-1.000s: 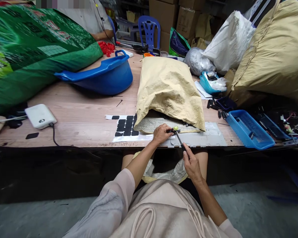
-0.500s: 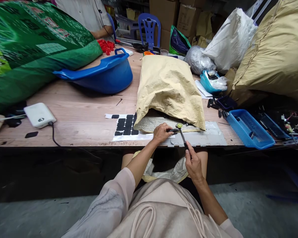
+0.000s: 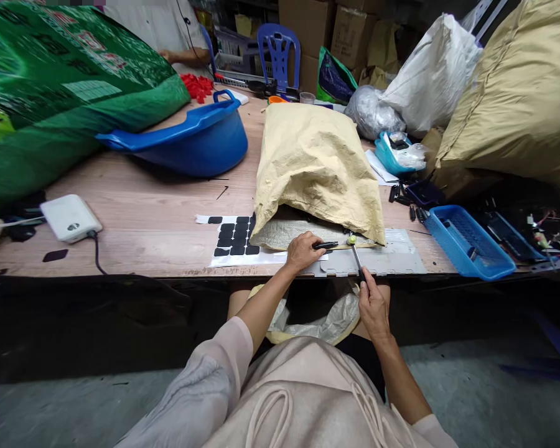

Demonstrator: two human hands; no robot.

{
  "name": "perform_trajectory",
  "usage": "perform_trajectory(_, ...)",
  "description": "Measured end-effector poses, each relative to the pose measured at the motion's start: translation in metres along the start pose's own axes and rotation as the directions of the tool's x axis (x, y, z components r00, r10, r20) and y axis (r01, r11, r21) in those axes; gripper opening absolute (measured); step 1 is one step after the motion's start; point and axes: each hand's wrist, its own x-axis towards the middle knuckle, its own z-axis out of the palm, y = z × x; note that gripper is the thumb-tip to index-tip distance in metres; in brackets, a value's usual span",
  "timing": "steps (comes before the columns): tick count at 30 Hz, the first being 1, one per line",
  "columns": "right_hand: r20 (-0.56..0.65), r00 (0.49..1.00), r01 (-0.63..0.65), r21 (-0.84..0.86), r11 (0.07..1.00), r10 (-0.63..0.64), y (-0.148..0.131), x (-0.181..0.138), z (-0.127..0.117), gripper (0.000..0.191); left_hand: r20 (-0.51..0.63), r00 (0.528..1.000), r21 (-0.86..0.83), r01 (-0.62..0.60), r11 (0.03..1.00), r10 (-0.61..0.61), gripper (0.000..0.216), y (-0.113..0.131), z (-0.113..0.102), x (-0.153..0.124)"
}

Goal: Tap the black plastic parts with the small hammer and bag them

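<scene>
My left hand [image 3: 302, 250] rests on the table edge, pinching a slim black part [image 3: 325, 246] that lies flat in front of the open mouth of a tan woven sack [image 3: 317, 165]. My right hand [image 3: 373, 306] grips the black handle of a small hammer [image 3: 356, 256] with a yellow-green head, raised just right of the black part. Under both lies a grey mat [image 3: 378, 261]. A white sheet of black square pads [image 3: 236, 239] sits left of my left hand.
A blue tub [image 3: 191, 140] and a big green sack [image 3: 51, 87] fill the left side. A white box with a cable [image 3: 70, 218] lies near the front left. A blue basket [image 3: 469, 239] and large sacks [image 3: 518, 93] stand right. Another person's arm [image 3: 182, 56] works by red parts [image 3: 198, 86].
The hammer head has swung right, away from the black part, and my right hand has moved right and slightly up. My left hand keeps its hold in place.
</scene>
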Motion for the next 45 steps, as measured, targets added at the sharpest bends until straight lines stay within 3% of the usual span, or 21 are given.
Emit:
perform_trajectory(5,0.021,0.998,-0.061,-0.111,0.992,0.064,0.003,0.002,0.008,0.056,-0.007,1.0,0.011,-0.03,0.999,0.03,0.017,-0.003,0.001,-0.001)
perform_trajectory(14,0.037,0.999,-0.032,-0.172,0.985,0.039,0.005,0.002,0.011,0.054,-0.003,0.997,-0.042,-0.083,0.996,0.083,0.014,-0.007,-0.002,-0.001)
perform_trajectory(18,0.039,0.998,-0.033,-0.193,0.981,0.041,0.004,0.002,0.013,0.053,0.021,0.977,-0.185,-0.203,0.962,0.21,0.019,-0.003,-0.011,-0.041)
perform_trajectory(21,0.037,0.998,-0.042,-0.2,0.979,0.051,0.004,0.001,0.015,0.054,0.172,0.94,-0.254,-0.247,0.935,0.295,0.022,0.001,-0.009,-0.087)
perform_trajectory(23,0.035,0.998,-0.045,-0.2,0.979,0.053,0.005,0.001,0.015,0.054,0.279,0.926,-0.197,-0.204,0.959,0.254,0.02,0.0,0.001,-0.112)
perform_trajectory(25,0.032,0.998,-0.04,-0.201,0.979,0.048,0.006,0.001,0.016,0.055,0.363,0.922,-0.08,-0.111,0.991,0.132,0.019,-0.005,0.016,-0.125)
perform_trajectory(30,0.031,0.999,-0.02,-0.203,0.979,0.026,0.005,0.001,0.015,0.054,0.467,0.864,0.224,0.092,0.97,-0.19,0.032,-0.021,0.048,-0.128)
perform_trajectory(33,0.048,0.998,-0.037,-0.21,0.977,0.048,0.004,0.0,0.014,0.053,0.513,0.844,0.212,0.051,0.976,-0.156,0.038,-0.016,0.044,-0.122)
perform_trajectory(35,0.054,0.997,-0.04,-0.205,0.978,0.053,0.003,0.0,0.013,0.054,0.473,0.879,0.11,0.0,0.994,-0.052,0.029,-0.006,0.029,-0.112)
perform_trajectory(39,0.053,0.998,-0.036,-0.189,0.981,0.046,0.005,0.0,0.014,0.054,0.166,0.984,-0.06,-0.056,0.997,0.066,0.023,0.008,-0.012,-0.06)
perform_trajectory(42,0.045,0.998,-0.033,-0.176,0.984,0.042,0.006,0.0,0.016,0.054,-0.092,0.993,0.041,0.076,0.996,-0.072,0.027,-0.001,-0.037,-0.002)
perform_trajectory(45,0.039,0.999,-0.025,-0.148,0.989,0.031,0.007,-0.001,0.018,0.054,-0.209,0.954,0.149,0.246,0.958,-0.213,0.033,-0.019,-0.045,0.051)
